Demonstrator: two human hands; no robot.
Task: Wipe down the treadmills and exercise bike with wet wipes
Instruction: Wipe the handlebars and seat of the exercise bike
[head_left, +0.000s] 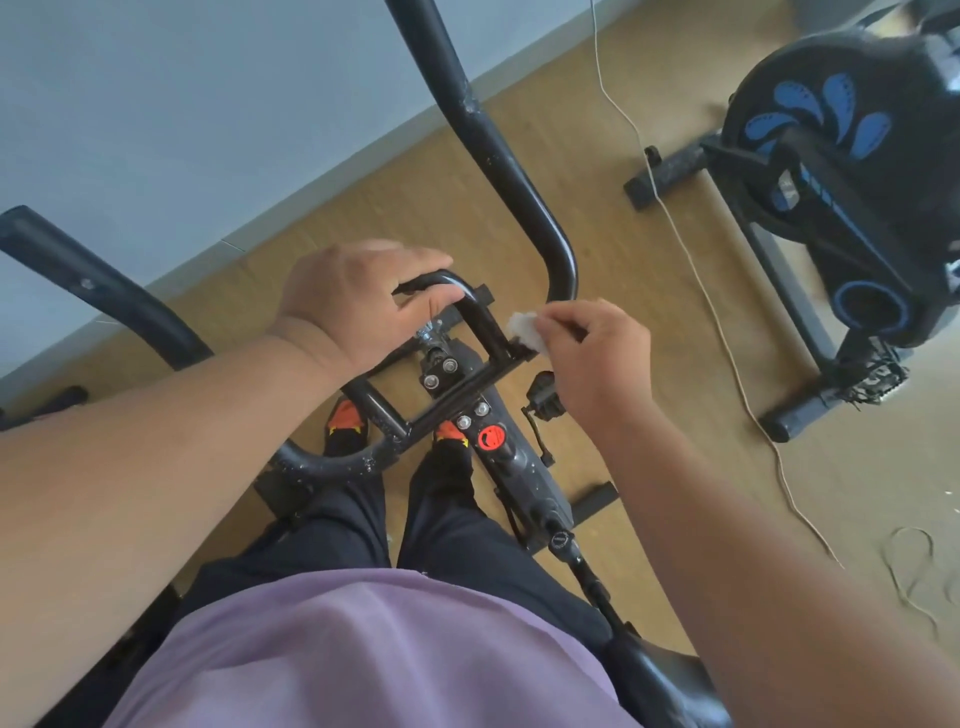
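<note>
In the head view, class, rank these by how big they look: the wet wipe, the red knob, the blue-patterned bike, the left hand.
1. Blue-patterned bike
2. Left hand, though nearness to the camera enlarges it
3. Wet wipe and red knob: too alike to rank

Handlebar frame (470, 317) centre: glossy black tubing, pale speckles on the lower-left curve. Wet wipe (525, 328): white, against the black bar. Knob (491, 436) on the bike's stem: red with black markings. Bolts (430, 382) near it: silver. Second exercise bike (852, 171) upper right: black housing, blue petal-shaped pattern on the flywheel cover, blue ring lower down, blue stripe along the frame. Floor (597, 171): tan wood-grain. Wall (156, 104) upper left: pale blue-grey, lighter skirting strip. Cord (691, 260) across the floor: off-white. Shirt (363, 649) bottom: lilac. Trousers (452, 519): dark navy. Shoes (347, 422): black with orange patches.
</note>
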